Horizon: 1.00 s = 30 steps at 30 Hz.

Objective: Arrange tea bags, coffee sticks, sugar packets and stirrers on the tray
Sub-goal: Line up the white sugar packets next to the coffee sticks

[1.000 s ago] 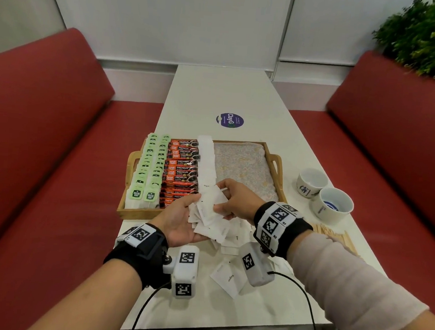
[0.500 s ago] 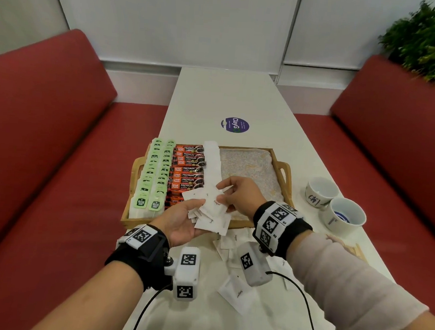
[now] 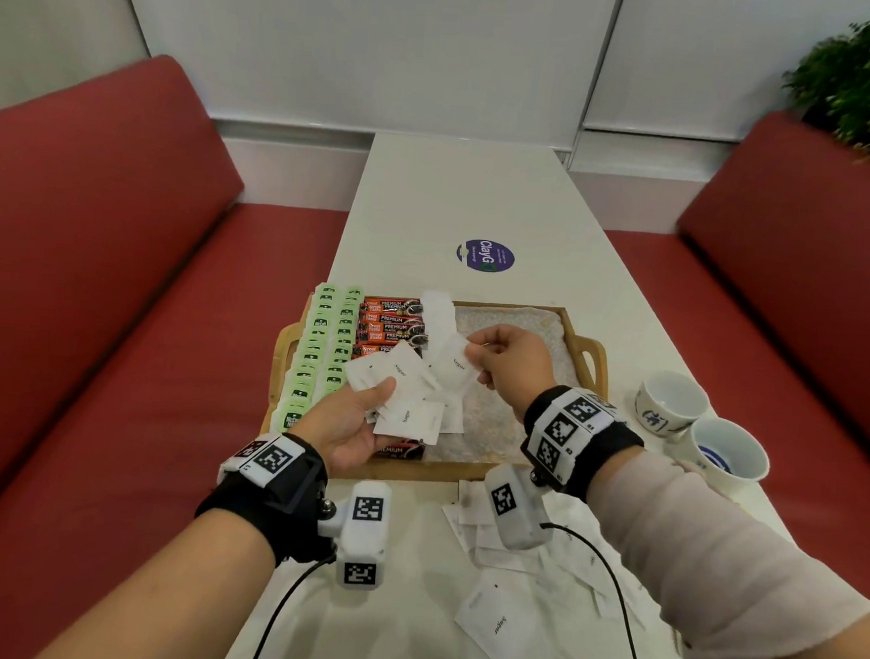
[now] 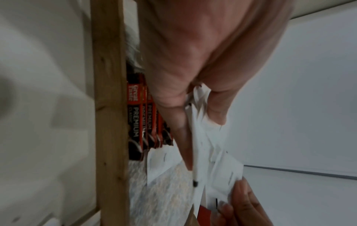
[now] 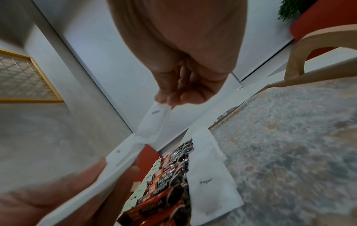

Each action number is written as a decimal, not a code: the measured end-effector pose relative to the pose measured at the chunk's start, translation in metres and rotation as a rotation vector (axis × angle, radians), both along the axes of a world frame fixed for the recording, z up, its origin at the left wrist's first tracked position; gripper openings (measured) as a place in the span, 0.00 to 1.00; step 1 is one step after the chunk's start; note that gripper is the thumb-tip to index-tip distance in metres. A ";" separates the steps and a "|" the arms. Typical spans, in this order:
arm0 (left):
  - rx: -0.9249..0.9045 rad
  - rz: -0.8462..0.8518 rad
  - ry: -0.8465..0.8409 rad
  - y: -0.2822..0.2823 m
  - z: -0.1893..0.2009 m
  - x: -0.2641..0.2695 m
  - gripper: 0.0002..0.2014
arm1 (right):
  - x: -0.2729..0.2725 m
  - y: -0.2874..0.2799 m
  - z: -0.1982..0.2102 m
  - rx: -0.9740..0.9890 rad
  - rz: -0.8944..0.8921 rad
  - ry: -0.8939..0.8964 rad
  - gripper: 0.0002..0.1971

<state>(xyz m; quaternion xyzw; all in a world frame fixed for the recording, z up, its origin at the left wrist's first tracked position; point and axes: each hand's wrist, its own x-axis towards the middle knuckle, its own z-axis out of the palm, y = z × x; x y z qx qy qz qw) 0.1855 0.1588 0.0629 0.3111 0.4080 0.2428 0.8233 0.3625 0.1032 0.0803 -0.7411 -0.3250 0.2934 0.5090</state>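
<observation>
A wooden tray (image 3: 589,346) holds two rows of green tea bags (image 3: 318,352), a column of orange coffee sticks (image 3: 391,321) and a row of white sugar packets (image 3: 438,306). My left hand (image 3: 352,421) hovers over the tray's near edge and holds a fanned bunch of sugar packets (image 3: 406,409). My right hand (image 3: 510,360) pinches one sugar packet (image 3: 453,364) at its corner, just right of that bunch. In the right wrist view the pinched packet (image 5: 154,120) hangs from my fingertips (image 5: 173,97). The left wrist view shows my thumb (image 4: 181,125) pressing the bunch of packets (image 4: 208,152).
More loose sugar packets (image 3: 497,624) lie on the white table (image 3: 483,193) near its front edge. Two white cups (image 3: 667,402) stand right of the tray. Red benches (image 3: 93,254) flank the table. The tray's right half (image 3: 508,427) is bare liner.
Both hands have moved forward from above the table's loose pile to over the tray. The right hand has pulled one packet out of the left hand's bunch and lifted it to the right.
</observation>
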 end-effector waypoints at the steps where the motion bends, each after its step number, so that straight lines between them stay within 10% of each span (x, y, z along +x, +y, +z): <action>1: 0.009 0.007 -0.006 0.003 0.001 -0.002 0.08 | 0.003 0.003 -0.001 0.002 -0.018 -0.011 0.10; 13: 0.023 0.035 -0.054 0.023 -0.001 -0.012 0.10 | 0.001 0.023 -0.021 -0.454 0.358 -0.350 0.09; 30: 0.004 0.035 -0.038 0.025 -0.004 -0.007 0.09 | -0.003 0.034 -0.029 -0.552 0.345 -0.382 0.09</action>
